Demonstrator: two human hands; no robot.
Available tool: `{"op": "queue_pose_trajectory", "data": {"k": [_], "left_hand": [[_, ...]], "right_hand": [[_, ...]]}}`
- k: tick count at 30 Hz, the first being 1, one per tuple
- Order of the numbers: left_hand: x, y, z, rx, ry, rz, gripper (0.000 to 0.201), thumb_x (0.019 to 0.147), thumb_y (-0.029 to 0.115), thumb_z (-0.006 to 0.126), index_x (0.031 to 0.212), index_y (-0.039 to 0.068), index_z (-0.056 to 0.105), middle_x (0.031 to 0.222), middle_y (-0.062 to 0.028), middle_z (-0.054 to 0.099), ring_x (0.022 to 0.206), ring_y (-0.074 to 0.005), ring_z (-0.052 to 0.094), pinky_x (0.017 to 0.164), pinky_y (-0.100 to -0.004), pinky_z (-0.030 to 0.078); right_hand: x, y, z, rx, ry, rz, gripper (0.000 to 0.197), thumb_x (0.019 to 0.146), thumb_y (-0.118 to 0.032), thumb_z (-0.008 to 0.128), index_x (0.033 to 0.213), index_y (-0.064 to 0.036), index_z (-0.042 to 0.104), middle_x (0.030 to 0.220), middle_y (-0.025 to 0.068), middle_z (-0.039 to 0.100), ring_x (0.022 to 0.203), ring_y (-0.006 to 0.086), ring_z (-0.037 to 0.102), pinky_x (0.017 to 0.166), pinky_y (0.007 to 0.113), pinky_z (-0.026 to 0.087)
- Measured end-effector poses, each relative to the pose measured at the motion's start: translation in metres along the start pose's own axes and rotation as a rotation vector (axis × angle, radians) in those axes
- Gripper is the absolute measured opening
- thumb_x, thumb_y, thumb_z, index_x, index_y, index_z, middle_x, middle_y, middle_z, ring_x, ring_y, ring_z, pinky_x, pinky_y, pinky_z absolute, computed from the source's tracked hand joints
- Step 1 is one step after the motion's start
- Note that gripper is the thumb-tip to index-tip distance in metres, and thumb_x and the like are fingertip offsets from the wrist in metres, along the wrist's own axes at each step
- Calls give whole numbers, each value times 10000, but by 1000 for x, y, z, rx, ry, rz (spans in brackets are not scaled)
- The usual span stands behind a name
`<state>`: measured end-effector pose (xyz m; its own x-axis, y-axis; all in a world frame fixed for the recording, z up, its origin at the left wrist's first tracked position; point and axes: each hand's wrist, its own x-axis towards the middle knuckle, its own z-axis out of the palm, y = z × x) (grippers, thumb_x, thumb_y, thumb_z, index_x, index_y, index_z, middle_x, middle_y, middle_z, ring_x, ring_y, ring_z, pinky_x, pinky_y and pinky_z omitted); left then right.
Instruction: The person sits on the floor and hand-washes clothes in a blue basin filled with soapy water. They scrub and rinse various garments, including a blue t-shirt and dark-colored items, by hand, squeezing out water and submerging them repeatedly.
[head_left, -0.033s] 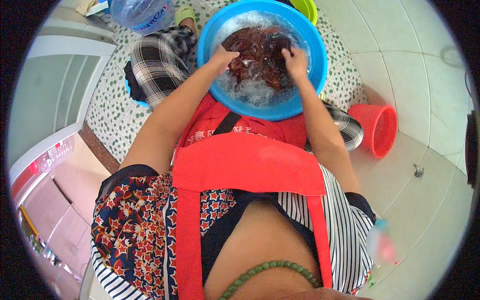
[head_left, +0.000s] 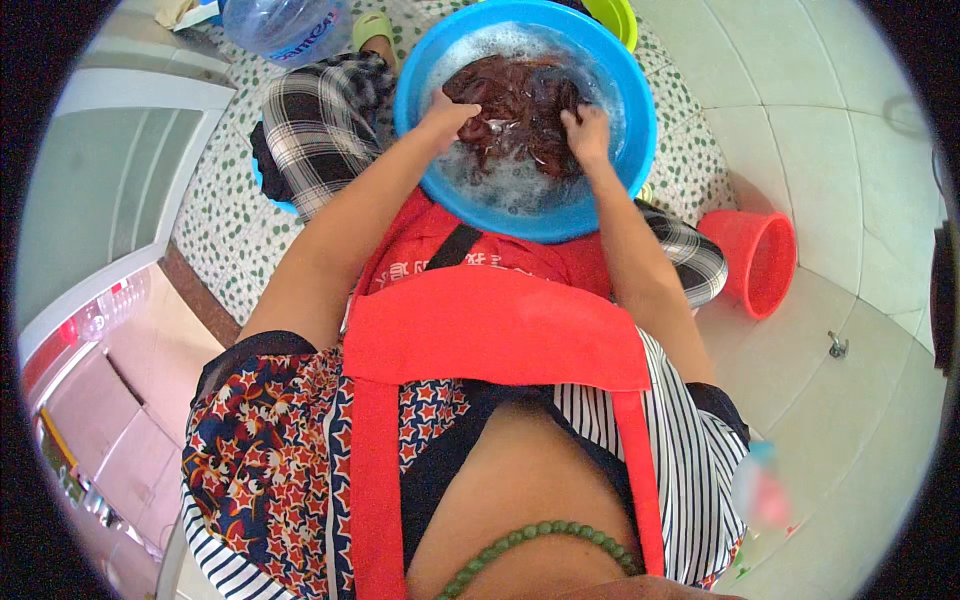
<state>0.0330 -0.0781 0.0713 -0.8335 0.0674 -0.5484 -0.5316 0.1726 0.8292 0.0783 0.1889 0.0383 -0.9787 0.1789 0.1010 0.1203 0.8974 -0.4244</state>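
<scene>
A large blue basin holds foamy water. In it lies a soaked, dark reddish-brown cloth, crumpled; its exact kind cannot be made out. At the cloth's left edge, my left hand is closed on it, thumb pointing right and the other fingers mostly hidden. On the opposite edge my right hand grips the cloth with curled fingers, its fingertips partly hidden. White suds float along the near side of the water.
A red bucket lies tipped at the right by the tiled wall. A clear blue-tinted plastic bottle stands far left. Behind the basin shows a lime-green tub. Dark cloth sits left of my knee. A door frame bounds the left side.
My right hand has shifted slightly left and down. The cloth's folds have moved a little on that side, while my left hand stays nearly in place.
</scene>
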Motion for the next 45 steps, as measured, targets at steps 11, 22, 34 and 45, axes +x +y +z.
{"op": "queue_pose_trajectory", "data": {"k": [11, 22, 34, 45], "left_hand": [[-55, 37, 52, -898, -731, -383, 719, 804, 556, 598, 1308, 78, 414, 1260, -184, 489, 1157, -348, 476, 967, -521, 385], [-27, -4, 89, -952, -674, -517, 223, 912, 203, 452, 924, 31, 594, 906, -122, 653, 803, -255, 648, 762, -416, 534], [-41, 8, 65, -727, -646, -441, 214, 892, 137, 454, 999, -3, 576, 882, -149, 643, 743, -259, 657, 663, -400, 560], [-104, 92, 60, -712, -459, -274, 640, 910, 582, 365, 1343, 110, 378, 1291, -132, 468, 1145, -308, 476, 946, -469, 393]], "right_hand": [[-37, -162, -104, 1220, -326, 596, 389, 807, -323, 635, 905, 53, 657, 794, 129, 670, 725, 163, 627, 697, 320, 478], [-14, -94, -44, 224, 64, 395, 360, 799, -362, 505, 756, -34, 646, 783, 225, 636, 707, 426, 612, 698, 502, 489], [-24, -74, -22, 504, 151, 528, 323, 680, -243, 619, 855, 28, 623, 834, 245, 640, 788, 403, 617, 752, 457, 478], [-54, -130, -64, 736, -103, 169, 597, 782, -376, 672, 1286, -112, 491, 1411, 226, 336, 1309, 340, 338, 1053, 383, 286]]}}
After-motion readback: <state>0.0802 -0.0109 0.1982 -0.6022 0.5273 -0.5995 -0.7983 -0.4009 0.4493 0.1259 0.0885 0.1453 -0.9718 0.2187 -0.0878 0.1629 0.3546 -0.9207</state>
